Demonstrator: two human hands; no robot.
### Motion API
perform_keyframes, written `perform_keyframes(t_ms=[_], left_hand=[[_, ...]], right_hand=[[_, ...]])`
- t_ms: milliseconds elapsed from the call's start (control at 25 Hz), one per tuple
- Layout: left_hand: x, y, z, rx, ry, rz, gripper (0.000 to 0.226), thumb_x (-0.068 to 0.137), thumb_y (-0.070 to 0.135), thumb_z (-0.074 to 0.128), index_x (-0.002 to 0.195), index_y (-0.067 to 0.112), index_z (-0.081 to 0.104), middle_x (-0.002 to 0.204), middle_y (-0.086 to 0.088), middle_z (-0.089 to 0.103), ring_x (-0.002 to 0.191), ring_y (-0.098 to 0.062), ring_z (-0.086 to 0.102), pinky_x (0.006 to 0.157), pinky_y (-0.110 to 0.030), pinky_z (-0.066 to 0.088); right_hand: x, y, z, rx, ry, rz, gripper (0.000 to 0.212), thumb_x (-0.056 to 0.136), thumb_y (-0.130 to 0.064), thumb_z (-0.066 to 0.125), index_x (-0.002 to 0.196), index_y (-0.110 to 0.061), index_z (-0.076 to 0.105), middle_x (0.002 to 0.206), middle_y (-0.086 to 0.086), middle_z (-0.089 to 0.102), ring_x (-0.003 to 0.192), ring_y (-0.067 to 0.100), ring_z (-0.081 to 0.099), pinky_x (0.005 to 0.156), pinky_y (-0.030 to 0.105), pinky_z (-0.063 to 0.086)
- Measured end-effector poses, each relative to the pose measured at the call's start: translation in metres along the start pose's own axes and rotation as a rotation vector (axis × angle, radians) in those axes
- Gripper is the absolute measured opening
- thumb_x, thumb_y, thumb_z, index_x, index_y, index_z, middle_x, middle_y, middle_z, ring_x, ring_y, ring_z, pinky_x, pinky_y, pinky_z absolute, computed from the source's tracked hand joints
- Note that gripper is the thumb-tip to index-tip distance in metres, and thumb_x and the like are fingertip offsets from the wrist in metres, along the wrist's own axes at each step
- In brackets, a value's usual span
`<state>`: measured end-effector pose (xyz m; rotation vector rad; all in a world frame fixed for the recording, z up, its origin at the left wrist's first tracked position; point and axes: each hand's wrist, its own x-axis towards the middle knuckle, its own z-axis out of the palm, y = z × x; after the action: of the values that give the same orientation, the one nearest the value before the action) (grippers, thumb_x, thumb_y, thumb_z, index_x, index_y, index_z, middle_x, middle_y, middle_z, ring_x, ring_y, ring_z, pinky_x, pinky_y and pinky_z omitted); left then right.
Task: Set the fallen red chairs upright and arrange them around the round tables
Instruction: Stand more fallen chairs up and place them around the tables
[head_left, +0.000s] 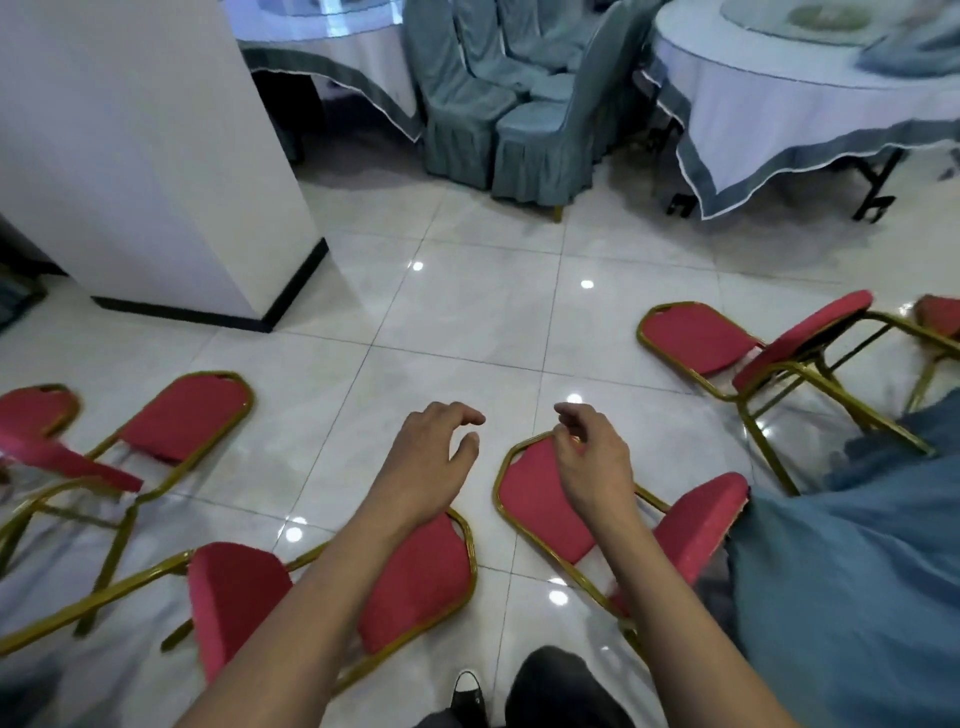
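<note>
Both bare hands, the left hand (428, 457) and the right hand (592, 462), hover with loosely curled fingers (470, 418), holding nothing, above fallen red padded chairs with gold metal frames (415, 571) lying on the glossy white tiled floor (467, 312). Beyond stand grey-blue covered chairs (530, 135) between round benches with white cloths (779, 104).

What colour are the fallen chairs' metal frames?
Gold, on the chair frames, clearest in the head view.

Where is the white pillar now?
In the head view the pillar stands at the upper left, left of the covered chairs and beyond the fallen red chairs.
</note>
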<state>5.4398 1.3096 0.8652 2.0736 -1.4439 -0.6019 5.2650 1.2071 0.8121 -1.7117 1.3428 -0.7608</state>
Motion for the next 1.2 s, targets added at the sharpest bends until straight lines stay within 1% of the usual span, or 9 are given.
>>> perform_keyframes(t_ms=[240, 440, 560, 640, 720, 960, 1040, 1120, 1200], left_hand=[[0.119, 0.014, 0.009, 0.035, -0.181, 0.173, 0.027, 0.103, 0.030, 0.046, 0.128, 0.031, 0.058, 0.129, 0.011, 0.055, 0.123, -0.008, 0.041, 0.099, -0.022, 0.033], [0.233, 0.060, 0.031, 0.074, -0.275, 0.322, 0.027, 0.103, 0.031, 0.045, 0.127, 0.032, 0.058, 0.127, 0.012, 0.056, 0.124, -0.007, 0.042, 0.102, -0.022, 0.034], [0.287, 0.092, 0.045, 0.128, -0.343, 0.428, 0.027, 0.103, 0.031, 0.045, 0.128, 0.032, 0.058, 0.129, 0.011, 0.056, 0.124, -0.008, 0.043, 0.104, -0.025, 0.037], [0.319, 0.104, 0.052, 0.133, -0.372, 0.468, 0.027, 0.103, 0.031, 0.046, 0.127, 0.032, 0.058, 0.128, 0.011, 0.057, 0.123, -0.009, 0.043, 0.103, -0.026, 0.037], [0.346, 0.121, 0.065, 0.128, -0.412, 0.526, 0.026, 0.103, 0.031, 0.046, 0.126, 0.033, 0.059, 0.126, 0.011, 0.057, 0.122, -0.009, 0.044, 0.101, -0.025, 0.037], [0.435, 0.171, 0.118, 0.124, -0.594, 0.774, 0.025, 0.102, 0.028, 0.048, 0.124, 0.031, 0.060, 0.124, 0.016, 0.055, 0.119, -0.005, 0.042, 0.096, -0.021, 0.032], [0.473, 0.184, 0.137, 0.136, -0.674, 0.882, 0.024, 0.102, 0.028, 0.050, 0.123, 0.032, 0.060, 0.123, 0.016, 0.055, 0.117, -0.006, 0.043, 0.097, -0.023, 0.034], [0.517, 0.190, 0.153, 0.154, -0.757, 1.016, 0.024, 0.101, 0.027, 0.050, 0.122, 0.031, 0.061, 0.121, 0.015, 0.056, 0.116, -0.009, 0.046, 0.099, -0.027, 0.037], [0.556, 0.189, 0.164, 0.169, -0.859, 1.120, 0.024, 0.101, 0.026, 0.051, 0.123, 0.031, 0.061, 0.120, 0.015, 0.055, 0.114, -0.009, 0.045, 0.096, -0.025, 0.035]], right_hand=[[0.067, 0.021, -0.009, 0.025, 0.224, 0.126, 0.028, 0.097, -0.018, 0.055, 0.124, -0.022, 0.064, 0.116, -0.006, 0.066, 0.107, 0.006, 0.060, 0.098, 0.033, 0.049], [0.157, 0.032, -0.040, 0.068, 0.397, 0.170, 0.028, 0.098, -0.017, 0.055, 0.124, -0.021, 0.064, 0.117, -0.005, 0.065, 0.105, 0.004, 0.059, 0.093, 0.025, 0.046], [0.203, 0.035, -0.060, 0.079, 0.485, 0.188, 0.028, 0.098, -0.018, 0.056, 0.124, -0.021, 0.065, 0.116, -0.006, 0.065, 0.104, 0.004, 0.059, 0.092, 0.025, 0.047], [0.222, 0.037, -0.069, 0.075, 0.522, 0.210, 0.028, 0.098, -0.018, 0.056, 0.124, -0.021, 0.065, 0.115, -0.008, 0.065, 0.104, 0.004, 0.060, 0.090, 0.023, 0.046], [0.233, 0.044, -0.081, 0.065, 0.590, 0.227, 0.028, 0.098, -0.018, 0.056, 0.123, -0.022, 0.065, 0.115, -0.008, 0.065, 0.104, 0.004, 0.060, 0.092, 0.025, 0.048], [0.284, 0.070, -0.109, 0.052, 0.858, 0.398, 0.026, 0.097, -0.019, 0.056, 0.121, -0.024, 0.065, 0.112, -0.007, 0.065, 0.100, 0.007, 0.060, 0.089, 0.025, 0.047], [0.306, 0.077, -0.112, 0.071, 0.953, 0.475, 0.027, 0.096, -0.018, 0.056, 0.121, -0.023, 0.065, 0.111, -0.008, 0.064, 0.100, 0.007, 0.059, 0.088, 0.025, 0.046], [0.328, 0.082, -0.103, 0.069, 1.072, 0.554, 0.027, 0.096, -0.018, 0.057, 0.120, -0.022, 0.066, 0.111, -0.008, 0.065, 0.099, 0.008, 0.060, 0.089, 0.028, 0.048], [0.340, 0.079, -0.079, 0.070, 1.205, 0.667, 0.027, 0.094, -0.016, 0.058, 0.119, -0.019, 0.068, 0.110, -0.005, 0.068, 0.097, 0.009, 0.061, 0.092, 0.030, 0.049]])
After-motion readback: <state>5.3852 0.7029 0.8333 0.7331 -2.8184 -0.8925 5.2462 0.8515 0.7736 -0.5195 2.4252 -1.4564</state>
